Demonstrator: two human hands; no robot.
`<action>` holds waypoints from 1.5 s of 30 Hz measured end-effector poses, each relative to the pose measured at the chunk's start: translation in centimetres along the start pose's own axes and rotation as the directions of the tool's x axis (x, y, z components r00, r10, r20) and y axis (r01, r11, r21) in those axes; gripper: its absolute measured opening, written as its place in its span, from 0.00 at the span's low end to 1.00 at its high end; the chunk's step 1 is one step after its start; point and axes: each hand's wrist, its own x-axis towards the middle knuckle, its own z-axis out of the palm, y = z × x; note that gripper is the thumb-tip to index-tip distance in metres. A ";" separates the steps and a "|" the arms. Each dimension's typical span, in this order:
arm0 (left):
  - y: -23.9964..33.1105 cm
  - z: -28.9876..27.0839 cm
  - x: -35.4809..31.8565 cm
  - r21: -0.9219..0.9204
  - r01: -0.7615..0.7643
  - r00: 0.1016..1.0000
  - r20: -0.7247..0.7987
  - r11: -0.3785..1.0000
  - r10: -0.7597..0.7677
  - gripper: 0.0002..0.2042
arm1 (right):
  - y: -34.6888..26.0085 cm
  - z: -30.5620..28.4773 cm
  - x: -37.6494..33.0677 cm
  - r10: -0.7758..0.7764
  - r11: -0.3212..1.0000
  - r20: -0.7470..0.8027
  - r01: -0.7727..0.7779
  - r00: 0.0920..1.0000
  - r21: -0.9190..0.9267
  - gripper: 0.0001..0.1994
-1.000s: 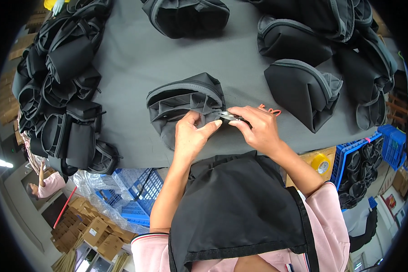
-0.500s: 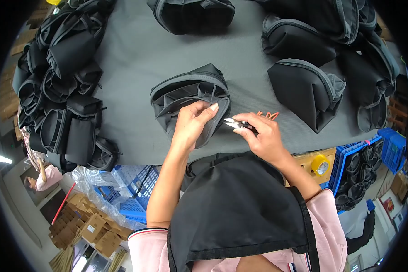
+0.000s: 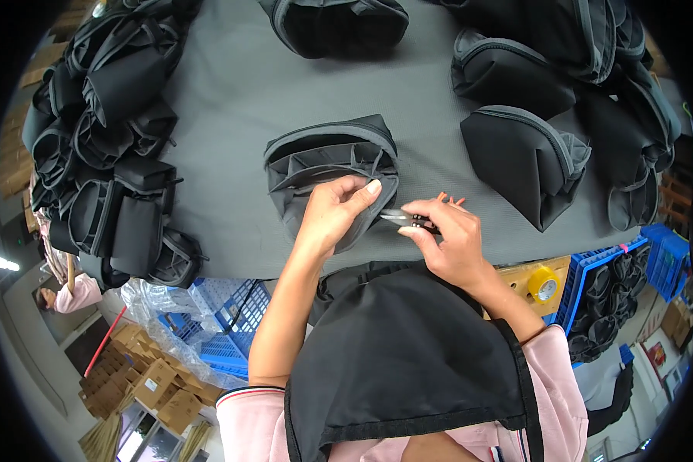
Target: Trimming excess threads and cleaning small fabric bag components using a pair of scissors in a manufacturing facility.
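A black zippered pouch (image 3: 296,204) with grey trim and inner pockets lies unzipped on the dark grey tabletop (image 3: 231,100). My left hand (image 3: 335,209) pinches the pouch's right edge, thumb on top. Just to the right, my right hand (image 3: 450,235) is closed around small thread snips (image 3: 422,222). The metal blades point left and reach the pouch's edge; whether they touch a thread is too small to tell. Orange strands (image 3: 453,200) show behind my right knuckles.
Black pouches (image 3: 123,146) are heaped along the left; more pouches (image 3: 527,165) stand at the right, and another (image 3: 339,27) at the far side. Below the table edge are blue crates (image 3: 235,316) and yellow tape (image 3: 544,285). A person (image 3: 73,292) is at far left.
The snips' blades have come closer to the pouch edge and now look closed together. The pouch opening has been spread a little wider, with my left hand still pinching its edge.
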 end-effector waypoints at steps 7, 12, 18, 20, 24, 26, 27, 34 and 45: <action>2.1 0.2 -4.2 0.601 -0.371 0.916 0.109 0.708 0.387 0.26 | 1.6 3.2 1.0 0.156 0.902 0.005 -0.145 0.988 0.406 0.11; -1.7 0.9 -6.2 0.689 -0.350 0.766 -0.179 0.635 0.617 0.25 | 1.4 4.6 0.3 0.102 0.926 -0.033 -0.083 0.994 0.367 0.11; -3.1 0.7 -5.9 0.763 -0.420 0.675 -0.099 0.492 0.731 0.14 | 2.7 4.2 -0.6 0.070 0.938 0.099 -0.099 0.993 0.331 0.11; -3.0 0.5 -5.9 0.749 -0.429 0.695 -0.082 0.504 0.715 0.12 | 3.0 3.0 0.1 0.037 0.965 0.289 -0.110 0.957 0.239 0.06; -3.7 -0.3 -5.4 0.361 -0.112 0.993 0.071 0.926 0.092 0.09 | 4.5 1.3 2.1 -0.075 0.924 0.589 -0.165 0.805 0.344 0.07; -4.7 -0.3 -5.3 -0.360 0.242 0.936 0.330 0.901 -0.119 0.05 | 4.1 0.6 2.8 -0.095 0.868 0.640 -0.251 0.763 0.429 0.07; -4.8 0.1 -5.4 -0.420 0.208 0.954 0.287 0.884 -0.088 0.05 | 3.8 1.1 2.1 0.004 0.871 0.508 -0.253 0.861 0.422 0.07; -4.1 1.7 -4.4 -0.356 0.017 0.974 0.217 0.934 0.065 0.13 | 0.4 0.5 -2.9 0.378 0.896 0.031 -0.374 0.925 0.239 0.13; -4.1 1.7 -4.6 -0.386 0.020 0.977 0.205 0.922 0.064 0.10 | 0.8 -0.4 -1.9 0.011 0.998 0.127 -0.005 0.992 -0.055 0.13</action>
